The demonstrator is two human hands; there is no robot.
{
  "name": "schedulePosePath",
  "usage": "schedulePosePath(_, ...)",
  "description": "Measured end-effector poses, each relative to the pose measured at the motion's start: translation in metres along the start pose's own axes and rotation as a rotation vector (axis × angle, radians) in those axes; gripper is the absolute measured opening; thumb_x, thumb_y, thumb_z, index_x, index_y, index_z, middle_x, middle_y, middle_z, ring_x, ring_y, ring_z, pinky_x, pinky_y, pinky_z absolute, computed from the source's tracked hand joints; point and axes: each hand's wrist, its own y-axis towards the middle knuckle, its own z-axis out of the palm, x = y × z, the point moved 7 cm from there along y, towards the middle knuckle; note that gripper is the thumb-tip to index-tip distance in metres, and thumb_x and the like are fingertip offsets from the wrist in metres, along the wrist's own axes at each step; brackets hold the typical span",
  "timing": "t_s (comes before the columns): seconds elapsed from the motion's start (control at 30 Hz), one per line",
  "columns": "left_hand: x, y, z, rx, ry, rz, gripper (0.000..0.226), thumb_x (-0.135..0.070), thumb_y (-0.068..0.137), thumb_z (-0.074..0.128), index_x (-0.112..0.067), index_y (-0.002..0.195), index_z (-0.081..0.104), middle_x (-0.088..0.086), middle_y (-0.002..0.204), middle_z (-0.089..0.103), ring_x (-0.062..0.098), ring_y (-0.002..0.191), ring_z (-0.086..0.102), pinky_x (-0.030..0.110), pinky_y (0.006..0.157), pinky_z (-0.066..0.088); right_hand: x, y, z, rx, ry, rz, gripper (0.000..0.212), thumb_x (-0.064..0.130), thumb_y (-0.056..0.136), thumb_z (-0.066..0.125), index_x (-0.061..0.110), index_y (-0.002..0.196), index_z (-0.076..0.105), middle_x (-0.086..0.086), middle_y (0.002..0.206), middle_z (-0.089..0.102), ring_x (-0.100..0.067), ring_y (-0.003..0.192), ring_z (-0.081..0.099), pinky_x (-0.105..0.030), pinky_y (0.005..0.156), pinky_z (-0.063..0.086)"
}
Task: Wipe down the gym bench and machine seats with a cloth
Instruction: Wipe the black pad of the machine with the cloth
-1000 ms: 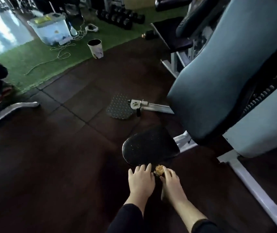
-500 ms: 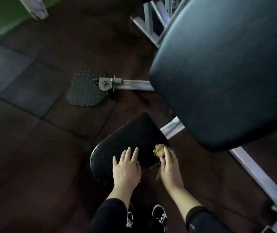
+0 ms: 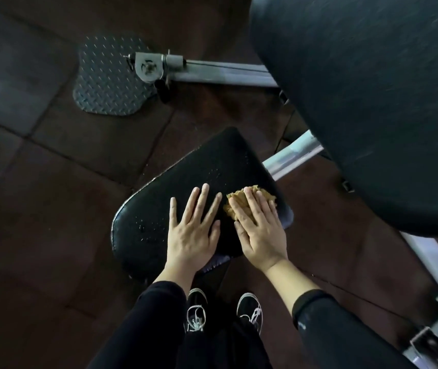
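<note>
Black seat (image 3: 186, 166), mustard-tan cloth (image 3: 242, 202), grey diamond-tread footplate (image 3: 106, 78), dark brown floor (image 3: 39, 249)

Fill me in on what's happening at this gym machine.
A person is leaning over the machine's black seat pad. Their right hand presses a tan cloth flat against the pad's right side, fingers straight. The left hand lies flat on the pad beside it, bare. Droplets dot the pad's left part. The large back pad looms above.

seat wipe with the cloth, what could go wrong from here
The cloth is bunched small under the right hand, so wide parts of the seat may get missed. Droplets show on the seat, so the flat left hand could slip. The big pad hangs close overhead.
</note>
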Motion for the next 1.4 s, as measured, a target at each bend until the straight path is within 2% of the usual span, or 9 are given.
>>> schedulePosePath(0.1,0.000,0.000,0.000,-0.010,0.011,-0.007,0.060,-0.044,0.097,0.028,-0.031,0.155,0.016,-0.002,0.163,0.007,0.015,0.150,0.005,0.054,0.119,0.003,-0.001,0.007,0.000,-0.031,-0.007,-0.014,0.054,0.024,0.093,0.052,0.030,0.144,0.035,-0.005,0.154,0.029,-0.026,0.143,0.022,-0.046,0.115,0.024)
schedulePosePath(0.3,0.000,0.000,0.000,-0.018,0.001,-0.012,0.059,-0.044,0.097,0.029,-0.032,0.154,0.017,-0.002,0.163,0.009,0.015,0.149,0.007,0.054,0.118,0.004,-0.023,0.039,-0.008,-0.053,0.008,0.048,0.048,0.024,0.097,0.043,0.024,0.145,0.035,-0.008,0.154,0.028,-0.027,0.144,0.020,-0.044,0.116,0.021)
schedulePosePath(0.43,-0.001,0.000,0.001,-0.017,0.004,-0.005,0.059,-0.044,0.098,0.028,-0.032,0.154,0.017,-0.002,0.163,0.008,0.015,0.150,0.006,0.054,0.118,0.003,-0.051,0.023,-0.014,-0.131,0.059,0.205,0.047,0.014,0.097,0.046,0.016,0.143,0.038,-0.011,0.151,0.031,-0.028,0.142,0.025,-0.045,0.113,0.028)
schedulePosePath(0.57,-0.001,0.000,0.002,-0.039,0.018,-0.010,0.060,-0.043,0.097,0.029,-0.031,0.154,0.018,-0.002,0.163,0.009,0.016,0.149,0.007,0.054,0.118,0.005,-0.046,-0.023,-0.009,-0.170,0.086,0.345,0.045,0.015,0.099,0.039,0.012,0.143,0.036,-0.012,0.154,0.025,-0.032,0.144,0.017,-0.043,0.118,0.018)
schedulePosePath(0.77,-0.002,0.000,0.003,-0.069,0.011,0.002,0.060,-0.041,0.096,0.029,-0.028,0.154,0.022,0.000,0.162,0.013,0.015,0.149,0.010,0.055,0.118,0.006,0.014,-0.021,0.011,-0.025,0.020,0.217,0.049,0.024,0.098,0.036,0.018,0.146,0.031,-0.006,0.156,0.022,-0.026,0.145,0.013,-0.043,0.117,0.015)
schedulePosePath(0.9,-0.002,-0.001,0.002,-0.060,0.023,0.014,0.060,-0.042,0.096,0.027,-0.027,0.154,0.021,0.000,0.162,0.013,0.017,0.149,0.010,0.055,0.118,0.006,0.002,0.023,0.007,0.052,-0.026,0.097,0.051,0.029,0.100,0.034,0.025,0.149,0.023,-0.001,0.157,0.017,-0.022,0.146,0.010,-0.037,0.118,0.010)
schedulePosePath(1.13,-0.001,-0.001,0.002,-0.059,0.014,-0.002,0.059,-0.042,0.098,0.025,-0.027,0.154,0.020,-0.001,0.162,0.011,0.016,0.149,0.008,0.054,0.118,0.005,-0.046,-0.019,-0.006,-0.059,0.039,0.377,0.047,0.024,0.100,0.029,0.018,0.147,0.028,-0.008,0.156,0.021,-0.026,0.145,0.012,-0.048,0.115,0.023)
schedulePosePath(1.27,-0.001,-0.001,0.003,-0.070,0.020,-0.003,0.059,-0.041,0.097,0.024,-0.026,0.154,0.021,0.000,0.162,0.012,0.016,0.149,0.010,0.054,0.118,0.006,-0.009,-0.037,0.008,-0.025,0.027,0.353,0.049,0.027,0.099,0.029,0.017,0.147,0.029,-0.007,0.157,0.019,-0.029,0.145,0.010,-0.047,0.116,0.020)
schedulePosePath(1.4,-0.001,0.000,0.003,-0.068,0.023,0.001,0.060,-0.042,0.097,0.024,-0.026,0.155,0.019,0.000,0.162,0.011,0.015,0.149,0.008,0.054,0.118,0.006,0.009,-0.001,0.013,0.065,-0.015,0.197,0.051,0.030,0.099,0.030,0.022,0.149,0.022,-0.002,0.157,0.015,-0.024,0.146,0.009,-0.041,0.117,0.016)
